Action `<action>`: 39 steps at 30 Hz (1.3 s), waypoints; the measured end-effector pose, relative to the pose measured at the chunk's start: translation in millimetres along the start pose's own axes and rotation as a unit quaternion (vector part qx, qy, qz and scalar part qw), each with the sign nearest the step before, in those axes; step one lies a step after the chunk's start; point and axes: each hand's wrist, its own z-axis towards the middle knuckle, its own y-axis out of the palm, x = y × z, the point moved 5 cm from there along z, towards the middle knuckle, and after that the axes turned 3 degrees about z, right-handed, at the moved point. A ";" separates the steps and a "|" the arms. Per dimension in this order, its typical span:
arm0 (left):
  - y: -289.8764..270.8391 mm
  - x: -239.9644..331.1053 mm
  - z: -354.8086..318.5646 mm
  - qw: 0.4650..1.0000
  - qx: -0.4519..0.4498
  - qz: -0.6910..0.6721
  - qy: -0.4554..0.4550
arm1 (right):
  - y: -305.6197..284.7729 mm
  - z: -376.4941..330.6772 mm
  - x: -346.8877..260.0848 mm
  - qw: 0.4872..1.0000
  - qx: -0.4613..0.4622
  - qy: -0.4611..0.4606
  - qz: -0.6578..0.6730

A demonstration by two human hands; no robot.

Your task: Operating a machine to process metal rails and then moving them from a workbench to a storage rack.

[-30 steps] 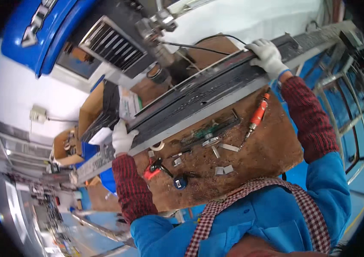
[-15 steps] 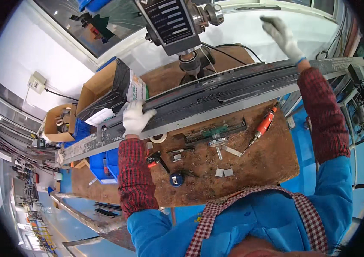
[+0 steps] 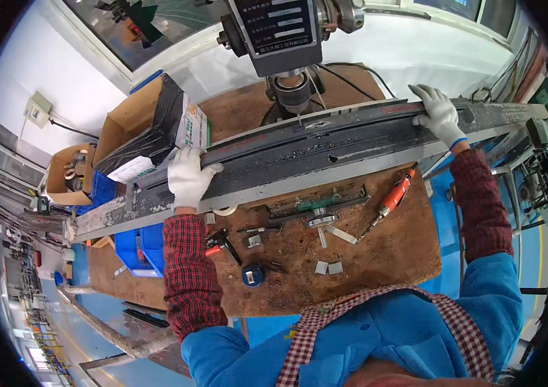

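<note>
A long dark metal profile lies across a pale grey rail, with metal chips scattered along its groove. My left hand, in a white glove, grips the profile toward its left end, thumb apart and fingers bent over it. My right hand, also gloved, is at the right part of the profile with fingers stretched out and thumb apart; whether it presses on the metal I cannot tell. Between the hands, a drill press stands behind the profile, its chuck and thin bit just above the profile's far edge.
On the brown workbench lie a red air tool, a blue tape measure, a hammer-like tool, a roll of tape and small metal pieces. Blue bins and open cardboard boxes stand at the left.
My right hand has come down from above the far side onto or close to the profile. My left hand stays on the profile. The whole view has shifted slightly.
</note>
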 end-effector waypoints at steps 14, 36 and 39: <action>-2.8 4.4 -2.3 0.999 -0.021 0.042 -0.019 | -263.4 187.0 -87.9 0.582 0.160 -0.062 0.795; -7.4 11.7 3.8 0.998 -0.009 0.061 -0.003 | -260.8 68.1 -132.8 0.432 0.141 -0.267 0.850; -9.7 10.4 3.4 0.997 -0.034 0.056 -0.035 | -245.3 62.4 -132.6 0.412 0.082 -0.335 0.844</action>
